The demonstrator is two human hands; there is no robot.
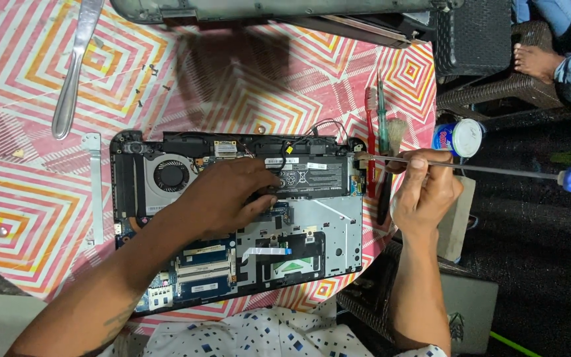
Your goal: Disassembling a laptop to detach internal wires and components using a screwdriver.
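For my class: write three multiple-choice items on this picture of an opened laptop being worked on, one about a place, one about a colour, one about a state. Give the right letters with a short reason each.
1. Where does the cooling fan sit in the opened laptop?
A. upper left in the picture
B. lower right
C. centre

2. What colour is the handle of the long screwdriver?
A. yellow
B. blue
C. black

3. What is the right hand doing?
A. lying flat on the table
B. gripping the screwdriver shaft
C. holding the brush

Answers:
1 A, the round fan lies by the laptop's upper left corner.
2 B, the handle at the far right is blue.
3 B, the fingers close around the metal shaft, while the left hand rests on the laptop's insides.
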